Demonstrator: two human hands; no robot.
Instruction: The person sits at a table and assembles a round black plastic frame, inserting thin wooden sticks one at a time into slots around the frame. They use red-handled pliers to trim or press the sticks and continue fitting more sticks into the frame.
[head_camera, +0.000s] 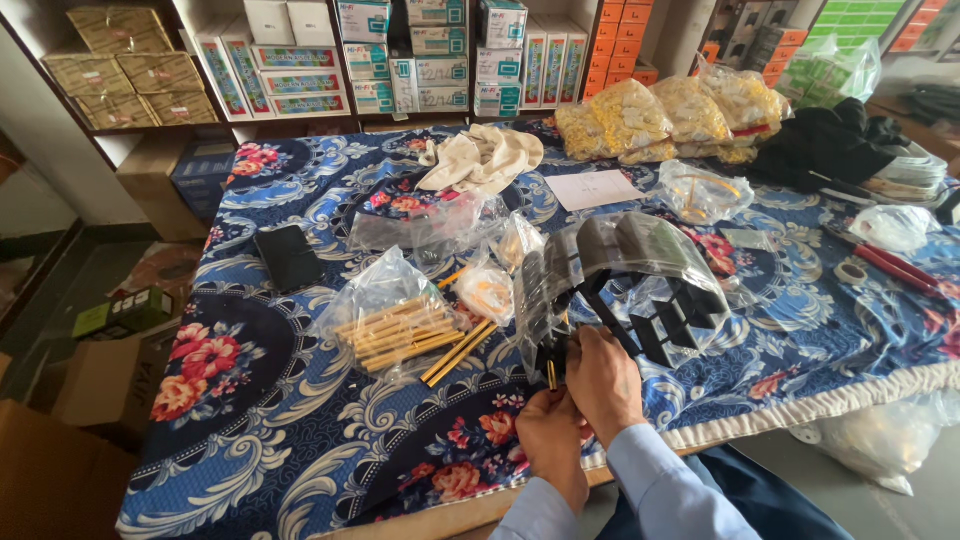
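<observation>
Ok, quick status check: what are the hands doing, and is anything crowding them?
Left hand and right hand together pinching a small gold pin. Black plastic parts in a clear bag right ahead. Loose gold rods close by on the left.

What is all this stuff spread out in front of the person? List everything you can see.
tablecloth: one, blue floral, covers the table
brass rods: a bundle, gold, in a clear bag left of the hands; a few loose beside it
black plastic parts: several, in clear bags above the hands
phone: one, black, left on the table
cloth: one, cream, far middle
paper sheet: one, white, far middle
yellow-filled bags: several, far right
pliers: one, red handles, right edge
boxes: many, on shelves behind
left hand: touches a small brass piece
right hand: at the black parts
</observation>
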